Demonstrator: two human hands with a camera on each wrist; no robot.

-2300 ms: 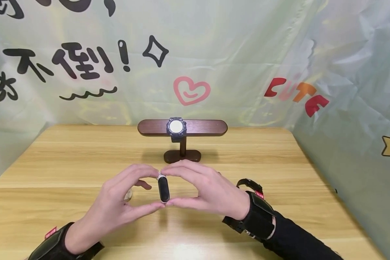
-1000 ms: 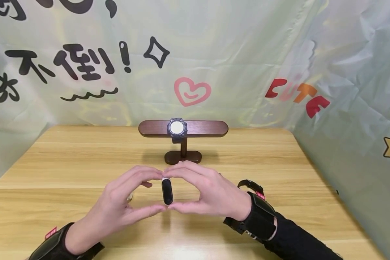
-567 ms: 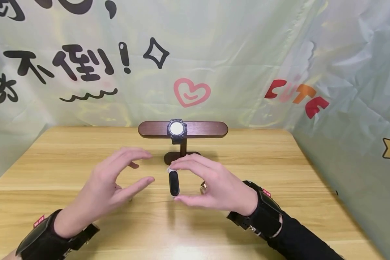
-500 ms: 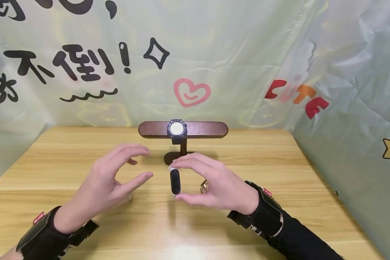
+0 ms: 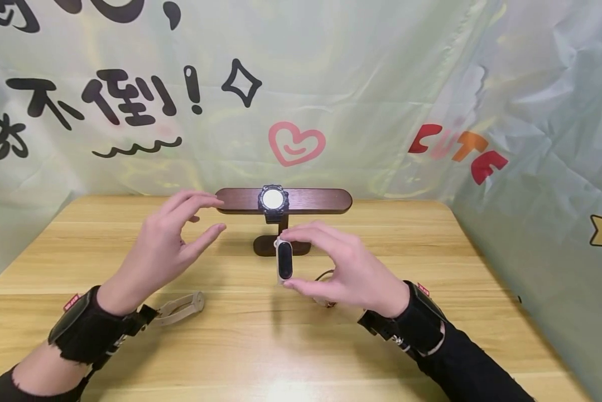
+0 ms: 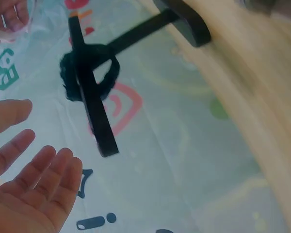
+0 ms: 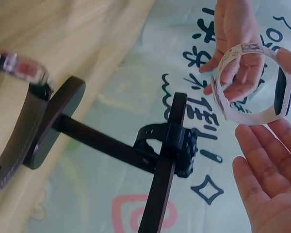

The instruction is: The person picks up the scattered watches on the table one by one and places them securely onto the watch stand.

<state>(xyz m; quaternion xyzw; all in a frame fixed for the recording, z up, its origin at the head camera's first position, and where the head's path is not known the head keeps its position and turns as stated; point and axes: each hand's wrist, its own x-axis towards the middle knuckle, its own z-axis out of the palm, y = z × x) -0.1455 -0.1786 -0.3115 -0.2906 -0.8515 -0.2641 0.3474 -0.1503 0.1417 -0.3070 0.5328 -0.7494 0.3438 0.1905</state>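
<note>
My right hand [image 5: 346, 262] pinches a white fitness band [image 5: 284, 260] with a black oval screen, fingers at its top and thumb at its bottom. In the right wrist view the fitness band [image 7: 254, 118] is a closed loop with small prints on its strap. The band is raised in front of the dark wooden watch stand [image 5: 321, 200], whose bar carries a black watch [image 5: 273, 199]. My left hand [image 5: 162, 243] is empty, fingers spread from the thumb. Its fingertips overlap the bar's left end in the head view; the left wrist view shows them apart from the bar.
A beige watch strap loop [image 5: 180, 308] lies on the wooden table [image 5: 290, 357] by my left wrist. Partly hidden under my right hand is another watch [image 5: 326, 303]; the right wrist view shows its dark stitched strap [image 7: 22, 131]. A printed cloth backdrop [image 5: 371, 111] stands behind the table.
My left hand has let go of the fitness band and moved left and forward toward the bar's end. The right hand has carried the band forward and a little right, toward the stand.
</note>
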